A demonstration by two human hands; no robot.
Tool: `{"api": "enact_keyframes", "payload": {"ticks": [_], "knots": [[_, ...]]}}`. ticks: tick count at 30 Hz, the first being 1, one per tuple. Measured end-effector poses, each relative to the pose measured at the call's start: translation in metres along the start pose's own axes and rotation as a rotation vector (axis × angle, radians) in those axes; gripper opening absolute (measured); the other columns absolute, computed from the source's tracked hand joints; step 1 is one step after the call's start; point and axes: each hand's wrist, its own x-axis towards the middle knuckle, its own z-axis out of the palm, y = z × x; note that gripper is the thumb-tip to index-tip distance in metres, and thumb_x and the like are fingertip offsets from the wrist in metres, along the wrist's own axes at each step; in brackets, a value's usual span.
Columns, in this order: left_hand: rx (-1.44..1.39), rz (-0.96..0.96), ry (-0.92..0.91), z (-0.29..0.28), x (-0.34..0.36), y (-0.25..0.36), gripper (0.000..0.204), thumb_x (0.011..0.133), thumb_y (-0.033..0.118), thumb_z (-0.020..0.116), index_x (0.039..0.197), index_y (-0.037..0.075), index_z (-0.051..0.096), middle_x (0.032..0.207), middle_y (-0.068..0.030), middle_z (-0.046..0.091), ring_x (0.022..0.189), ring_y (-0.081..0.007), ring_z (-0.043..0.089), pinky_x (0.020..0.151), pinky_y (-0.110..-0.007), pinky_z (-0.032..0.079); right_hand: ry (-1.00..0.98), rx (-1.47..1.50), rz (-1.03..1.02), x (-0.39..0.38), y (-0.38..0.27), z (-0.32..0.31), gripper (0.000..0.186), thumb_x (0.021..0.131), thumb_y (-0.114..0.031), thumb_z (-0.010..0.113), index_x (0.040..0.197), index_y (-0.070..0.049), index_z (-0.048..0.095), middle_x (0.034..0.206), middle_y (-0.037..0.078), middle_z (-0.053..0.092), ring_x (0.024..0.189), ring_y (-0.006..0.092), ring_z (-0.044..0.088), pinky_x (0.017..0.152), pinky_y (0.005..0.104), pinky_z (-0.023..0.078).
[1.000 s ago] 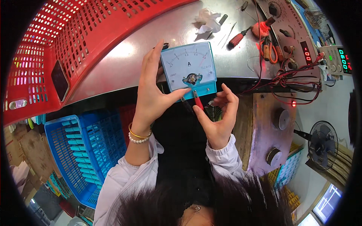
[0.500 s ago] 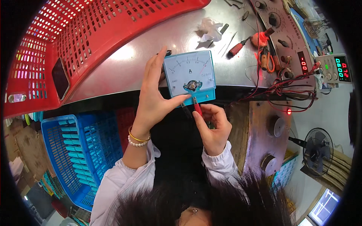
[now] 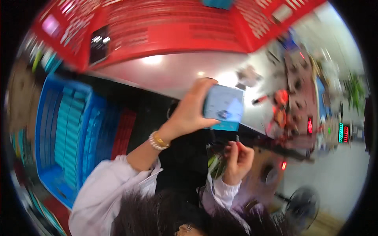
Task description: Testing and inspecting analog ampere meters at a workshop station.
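My left hand [image 3: 189, 112] is closed around the left side of a square panel ammeter [image 3: 223, 103], its thumb along the lower edge. The meter has a pale dial and a blue lower strip, and motion blurs its face. Below the meter and apart from it, my right hand [image 3: 241, 163] pinches a red-sleeved test-lead clip [image 3: 238, 142] with its metal tip pointing up. Where the black clip is cannot be made out.
A large red perforated basket [image 3: 189, 37] stands along the back of the metal bench [image 3: 169, 70]; a phone [image 3: 99, 45] lies in its left part. Below left is a blue crate [image 3: 41, 129] of blue meters. At right are a screwdriver [image 3: 260, 99], a control panel [image 3: 297, 84] and a fan [image 3: 303, 206].
The red clip has come off the meter's terminal and moved down with my right hand. The head view has swung, so the bench and meter sit differently, and the picture is blurred.
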Motion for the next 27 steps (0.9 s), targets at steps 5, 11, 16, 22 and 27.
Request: {"api": "enact_keyframes", "payload": {"ticks": [5,11,16,22,27], "knots": [[-0.011,0.060,0.248,-0.030,-0.046,0.007,0.090,0.065,0.024,0.092,0.141,0.006,0.046,0.136,-0.0200,0.048,0.132,-0.0408,0.046,0.113,-0.047,0.037,-0.170,-0.272,-0.211,-0.039,-0.006,0.067,0.009,0.092,0.002,0.073,0.100,0.003,0.068,0.098,0.005,0.068,0.079,0.0070,0.059,0.072,0.0204,0.046],[0.504,-0.082,0.869,-0.245,-0.160,0.044,0.093,0.074,0.026,0.090,0.149,0.000,0.041,0.135,-0.0164,0.053,0.119,-0.0276,0.060,0.091,-0.038,0.055,-0.365,-0.497,-0.091,-0.065,0.020,0.064,0.020,0.093,-0.013,0.078,0.107,-0.001,0.070,0.091,0.002,0.068,0.079,0.0086,0.059,0.075,0.0208,0.048],[1.247,-0.270,0.975,-0.421,-0.306,0.074,0.068,0.089,0.020,0.081,0.144,-0.006,0.051,0.136,-0.0187,0.061,0.116,-0.0183,0.065,0.096,-0.031,0.052,-0.344,-0.583,-0.050,-0.011,0.139,0.002,0.019,0.095,-0.014,0.075,0.110,-0.003,0.069,0.094,0.006,0.070,0.086,0.0140,0.066,0.081,0.0247,0.054],[1.294,-0.711,1.416,-0.519,-0.492,0.034,0.069,0.078,0.039,0.087,0.124,-0.007,0.066,0.113,-0.0209,0.073,0.101,-0.0292,0.071,0.091,-0.038,0.054,-0.581,-0.694,-0.170,-0.014,0.140,0.008,0.019,0.094,-0.014,0.076,0.108,-0.004,0.070,0.093,0.007,0.071,0.085,0.0156,0.067,0.079,0.0264,0.054],[1.685,-1.006,1.337,-0.541,-0.603,-0.014,0.071,0.082,0.052,0.079,0.117,-0.009,0.068,0.113,-0.0281,0.071,0.104,-0.0410,0.069,0.092,-0.047,0.054,-0.732,-0.763,-0.303,-0.005,0.124,0.009,0.018,0.092,-0.014,0.077,0.107,-0.004,0.071,0.093,0.008,0.072,0.084,0.0169,0.068,0.077,0.0277,0.055]]}}
